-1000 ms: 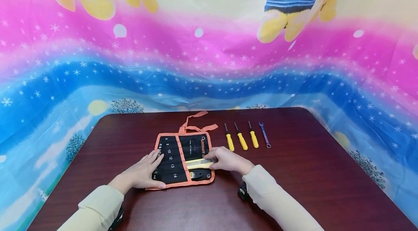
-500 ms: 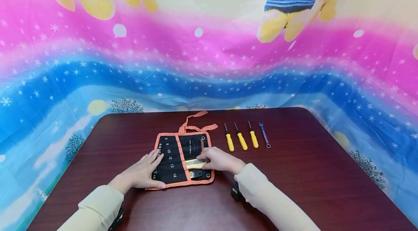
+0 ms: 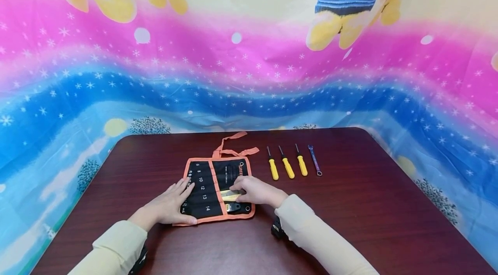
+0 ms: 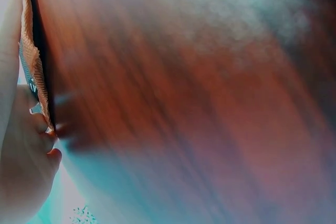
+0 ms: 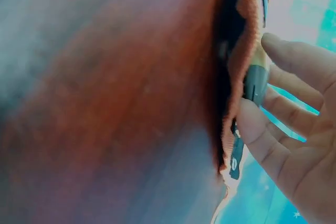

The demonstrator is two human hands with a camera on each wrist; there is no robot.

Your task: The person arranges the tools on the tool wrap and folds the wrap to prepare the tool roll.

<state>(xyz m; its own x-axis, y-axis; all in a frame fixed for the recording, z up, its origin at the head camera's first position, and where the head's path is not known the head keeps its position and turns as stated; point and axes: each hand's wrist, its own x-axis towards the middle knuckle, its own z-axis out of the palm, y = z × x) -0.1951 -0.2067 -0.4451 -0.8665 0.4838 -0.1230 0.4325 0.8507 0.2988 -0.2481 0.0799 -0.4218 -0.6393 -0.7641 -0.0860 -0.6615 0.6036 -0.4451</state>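
A black tool pouch with orange edging lies unrolled on the table, its left flap printed with sizes. My left hand rests spread on the flap's left edge, thumb along the near border. A yellow utility knife sits partly inside a pouch pocket. My right hand pinches its outer end between thumb and fingers. In the right wrist view the knife's grey end shows between thumb and fingertips. Just nearer me, a black-handled tool with a yellow label stands in another pocket.
Three yellow-handled screwdrivers lie in a row to the right of the pouch, and a combination wrench lies beyond them. The pouch's orange ties trail toward the table's back edge. A printed cloth hangs behind the table.
My right hand has moved left over the pouch, and the utility knife has slid deeper into its pocket. My left hand has stayed in place.
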